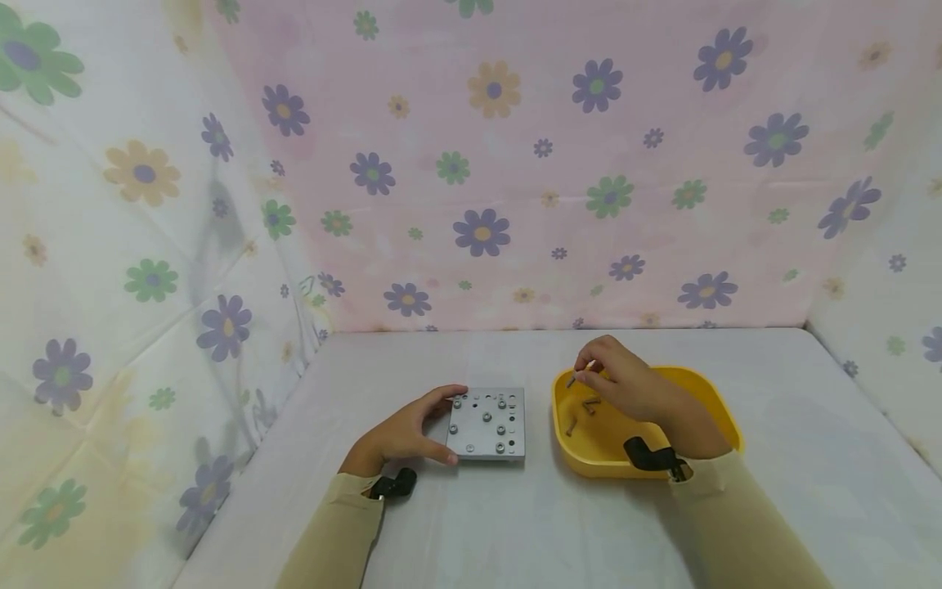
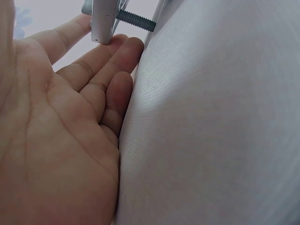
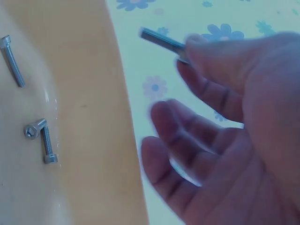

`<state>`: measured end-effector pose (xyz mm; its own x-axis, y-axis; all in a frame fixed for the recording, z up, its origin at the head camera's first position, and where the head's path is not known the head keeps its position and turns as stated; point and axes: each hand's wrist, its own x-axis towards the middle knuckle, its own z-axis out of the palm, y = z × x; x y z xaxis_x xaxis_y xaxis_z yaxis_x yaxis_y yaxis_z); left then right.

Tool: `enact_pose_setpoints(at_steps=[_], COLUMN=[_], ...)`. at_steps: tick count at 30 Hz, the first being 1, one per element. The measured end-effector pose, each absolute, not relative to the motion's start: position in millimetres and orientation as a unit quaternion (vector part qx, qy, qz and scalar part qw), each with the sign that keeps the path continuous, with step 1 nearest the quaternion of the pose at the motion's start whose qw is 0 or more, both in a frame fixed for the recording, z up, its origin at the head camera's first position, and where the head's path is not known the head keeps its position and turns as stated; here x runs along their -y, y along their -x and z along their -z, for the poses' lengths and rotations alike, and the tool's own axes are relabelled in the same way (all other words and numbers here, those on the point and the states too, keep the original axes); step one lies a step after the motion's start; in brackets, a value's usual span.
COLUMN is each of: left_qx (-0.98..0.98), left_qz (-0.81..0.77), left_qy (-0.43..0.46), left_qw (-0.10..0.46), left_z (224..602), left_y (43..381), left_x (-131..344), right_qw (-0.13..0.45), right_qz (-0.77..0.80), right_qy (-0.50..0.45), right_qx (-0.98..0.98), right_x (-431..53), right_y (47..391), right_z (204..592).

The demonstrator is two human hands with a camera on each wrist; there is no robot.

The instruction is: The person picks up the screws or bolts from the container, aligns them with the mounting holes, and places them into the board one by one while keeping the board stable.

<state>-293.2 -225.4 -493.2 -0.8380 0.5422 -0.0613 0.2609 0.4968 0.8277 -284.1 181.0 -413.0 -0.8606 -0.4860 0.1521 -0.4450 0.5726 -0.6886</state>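
My left hand (image 1: 405, 429) holds a square metal plate (image 1: 482, 438) by its left side, thumb at the near corner and index finger at the far one. Several socket-head screws stand in the plate, among small holes. Seen from the left wrist, a threaded shank (image 2: 136, 21) sticks out of its underside towards the table, and curled fingers lie beside it. Over the left rim of a yellow bin (image 1: 611, 469), my right hand (image 1: 625, 384) pinches a screw (image 3: 161, 40) between thumb and index finger, its shank pointing away; the fingertips cover its head. The other fingers are loosely bent.
Loose socket-head screws (image 3: 12, 63) lie inside the bin, two of them touching. A white cloth (image 1: 471, 523) covers the table. Flower-printed curtains (image 1: 515, 278) stand behind it and at both sides.
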Motion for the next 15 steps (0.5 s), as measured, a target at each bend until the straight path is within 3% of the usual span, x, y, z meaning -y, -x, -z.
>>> enact_pose_setpoints(at_steps=[4,15], left_qx=[-0.851,-0.851], left_qz=[-0.442,-0.443], left_qy=[-0.232,-0.232], left_qw=[0.159,0.159], left_z=[491.4,491.4], left_y=[292.3,290.4], left_x=[224.8,223.5], right_qw=[-0.011,-0.019], right_qz=[0.392,0.389], right_qy=[0.257,0.248], right_qx=[-0.883,-0.887], right_x=[-180.9,-175.8], right_y=[284.5,280.7], right_z=[413.7,411.8])
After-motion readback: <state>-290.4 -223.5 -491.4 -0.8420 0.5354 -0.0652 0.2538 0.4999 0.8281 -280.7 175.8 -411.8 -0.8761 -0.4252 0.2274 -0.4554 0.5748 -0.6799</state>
